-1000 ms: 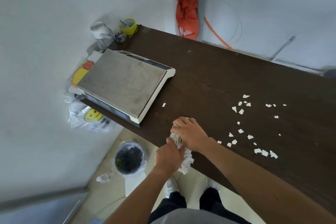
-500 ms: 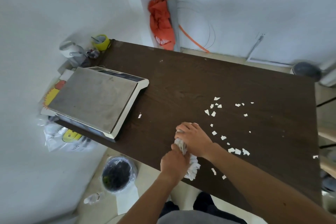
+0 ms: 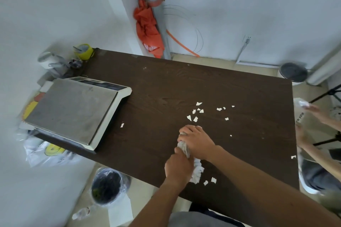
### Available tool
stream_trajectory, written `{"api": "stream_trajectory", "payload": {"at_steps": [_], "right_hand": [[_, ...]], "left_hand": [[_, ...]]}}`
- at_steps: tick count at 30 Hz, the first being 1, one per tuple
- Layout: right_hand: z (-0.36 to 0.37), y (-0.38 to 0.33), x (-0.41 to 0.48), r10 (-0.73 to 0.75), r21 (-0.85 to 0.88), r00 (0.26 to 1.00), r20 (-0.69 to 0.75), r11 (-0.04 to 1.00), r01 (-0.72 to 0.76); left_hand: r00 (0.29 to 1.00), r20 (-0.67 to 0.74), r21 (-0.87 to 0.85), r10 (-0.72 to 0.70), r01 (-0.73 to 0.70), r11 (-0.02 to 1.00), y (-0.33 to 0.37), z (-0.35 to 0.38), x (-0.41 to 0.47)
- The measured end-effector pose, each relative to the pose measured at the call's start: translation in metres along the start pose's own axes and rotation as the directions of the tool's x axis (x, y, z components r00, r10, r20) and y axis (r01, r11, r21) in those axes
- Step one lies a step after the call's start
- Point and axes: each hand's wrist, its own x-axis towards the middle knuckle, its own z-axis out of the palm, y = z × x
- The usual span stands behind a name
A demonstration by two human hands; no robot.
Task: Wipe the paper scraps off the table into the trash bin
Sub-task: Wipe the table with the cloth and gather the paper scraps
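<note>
Paper scraps lie ahead; right hand and left hand both clench a rag, fingers curled.

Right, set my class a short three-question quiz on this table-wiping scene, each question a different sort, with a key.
1. True or false: the trash bin stands on the floor by the table.
2. The left hand and right hand both grip: A sponge, B white cloth, C brush?
3. Fill in: the lone scrap near the scale lies to the hands' ____.
Key: 1 true; 2 B; 3 left.
</note>
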Motion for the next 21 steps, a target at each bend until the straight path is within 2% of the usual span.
{"api": "stream_trajectory", "payload": {"at_steps": [4,10,16,21], "right_hand": [[-0.007,-0.016,0.013,-0.017,0.005,0.999,0.050,1.000,0.016],[0.005,-0.037,0.027,-0.126,-0.037,0.992,-0.001,0.991,0.126],[0.000,-0.038,0.048,-0.135,-0.008,0.990,0.030,0.991,0.136],[-0.012,-0.046,0.082,-0.099,0.027,0.995,0.019,0.995,0.098]], "left_hand": [[0.995,0.013,0.098,0.095,-0.096,0.991,-0.002,0.003,-0.007],[0.991,0.007,-0.133,-0.137,0.137,0.982,-0.012,0.003,-0.019],[0.981,0.080,-0.125,-0.179,0.189,0.974,-0.021,-0.012,-0.008],[0.977,0.050,-0.161,-0.209,0.214,0.964,-0.045,-0.032,0.019]]}}
